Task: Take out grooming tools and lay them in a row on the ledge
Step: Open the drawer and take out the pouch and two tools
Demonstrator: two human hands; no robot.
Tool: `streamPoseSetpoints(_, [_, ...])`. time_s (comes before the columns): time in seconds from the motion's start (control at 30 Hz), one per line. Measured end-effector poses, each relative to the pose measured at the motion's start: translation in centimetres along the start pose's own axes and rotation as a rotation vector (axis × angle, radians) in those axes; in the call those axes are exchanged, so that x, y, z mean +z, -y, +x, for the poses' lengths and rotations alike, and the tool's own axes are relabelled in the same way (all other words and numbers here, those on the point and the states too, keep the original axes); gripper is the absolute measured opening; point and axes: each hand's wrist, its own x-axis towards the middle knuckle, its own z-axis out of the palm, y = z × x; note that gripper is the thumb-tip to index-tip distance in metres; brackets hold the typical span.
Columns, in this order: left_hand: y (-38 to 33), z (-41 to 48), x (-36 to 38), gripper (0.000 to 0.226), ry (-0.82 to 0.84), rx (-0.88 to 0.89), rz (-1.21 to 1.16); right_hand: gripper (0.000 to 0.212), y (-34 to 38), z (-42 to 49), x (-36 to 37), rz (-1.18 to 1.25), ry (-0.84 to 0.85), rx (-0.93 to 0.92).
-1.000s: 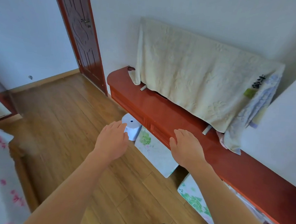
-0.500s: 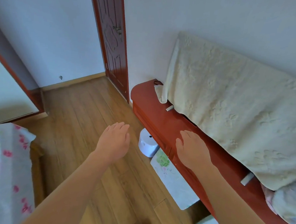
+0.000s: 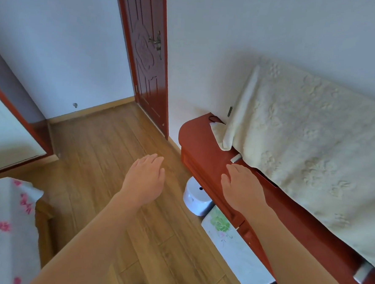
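The ledge (image 3: 201,140) is a glossy red-brown wooden surface with a rounded left end. It runs along the wall (image 3: 232,35) toward the lower right. A cream towel (image 3: 303,138) covers its wall side, and only the front strip is exposed.

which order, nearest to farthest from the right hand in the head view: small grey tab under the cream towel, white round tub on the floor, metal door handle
1. Small grey tab: on the red ledge, just beyond the right hand.
2. White round tub: on the floor, left of the hand.
3. Metal door handle: far off, on the dark red door.
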Motion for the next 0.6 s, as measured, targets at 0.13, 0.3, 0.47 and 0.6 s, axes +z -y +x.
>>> streamPoseSetpoints(0.13, [3.1, 5.1, -0.8, 0.049, 0.024, 0.076, 0.011, 0.033, 2.7, 3.4, 1.1, 0.0, 0.002, 0.073])
streamPoseSetpoints(0.3, [4.9, 10.9, -1.3, 0.05, 0.09, 0.19, 0.032, 0.033, 4.3, 5.9, 1.9, -0.004, -0.009, 0.173])
streamPoseSetpoints(0.47, [3.1, 16.1, -0.9, 0.047, 0.083, 0.317, 0.015, 0.029, 2.9, 8.4, 2.5, -0.023, -0.086, 0.25])
streamPoseSetpoints(0.6, [1.4, 20.5, -0.1, 0.049, 0.093, 0.389, 0.022, 0.027, 1.0, 11.1, 2.9, -0.039, -0.094, 0.304])
